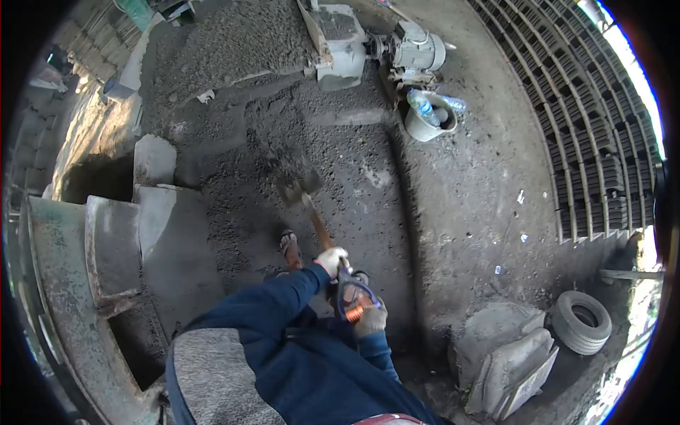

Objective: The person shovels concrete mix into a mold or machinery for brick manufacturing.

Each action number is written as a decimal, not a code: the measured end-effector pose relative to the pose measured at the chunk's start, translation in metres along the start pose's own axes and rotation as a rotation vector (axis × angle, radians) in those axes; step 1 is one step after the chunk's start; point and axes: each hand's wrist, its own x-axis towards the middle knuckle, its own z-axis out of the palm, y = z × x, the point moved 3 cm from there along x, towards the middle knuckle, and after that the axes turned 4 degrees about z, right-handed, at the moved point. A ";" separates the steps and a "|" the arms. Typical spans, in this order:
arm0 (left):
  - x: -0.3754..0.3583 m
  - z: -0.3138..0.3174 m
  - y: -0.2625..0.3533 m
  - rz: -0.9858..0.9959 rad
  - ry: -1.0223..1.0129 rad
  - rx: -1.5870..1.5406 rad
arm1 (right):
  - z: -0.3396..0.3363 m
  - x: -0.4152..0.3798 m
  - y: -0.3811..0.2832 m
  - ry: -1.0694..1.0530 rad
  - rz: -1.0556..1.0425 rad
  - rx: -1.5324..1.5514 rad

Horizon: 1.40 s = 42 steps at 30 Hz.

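Note:
I hold a shovel (317, 223) with both gloved hands. My left hand (331, 261) grips the wooden shaft about halfway up. My right hand (370, 319) is closed on the orange and blue D-handle at the top end. The blade (299, 185) is dug into a heap of dark grey gravel mix (312, 134) on the ground ahead of me. My sandalled foot (290, 248) stands just left of the shaft. Blue sleeves cover both my arms.
A grey machine housing (338, 42) and electric motor (418, 48) stand beyond the heap. A bucket (429, 126) with a plastic bottle sits beside them. Rows of dark blocks (588, 134) fill the right. A tyre (582, 322) and sacks (510, 361) lie lower right; a metal hopper (113, 248) on the left.

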 end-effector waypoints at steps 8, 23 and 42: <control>0.026 -0.123 -0.095 -0.214 0.226 -0.003 | -0.059 0.035 0.160 0.203 0.264 0.067; 0.007 -0.235 0.292 -0.129 0.333 1.054 | 0.356 0.114 0.241 0.002 0.268 0.361; 0.134 -0.285 0.170 -0.148 0.179 0.101 | 0.175 0.143 0.338 -0.110 0.143 0.427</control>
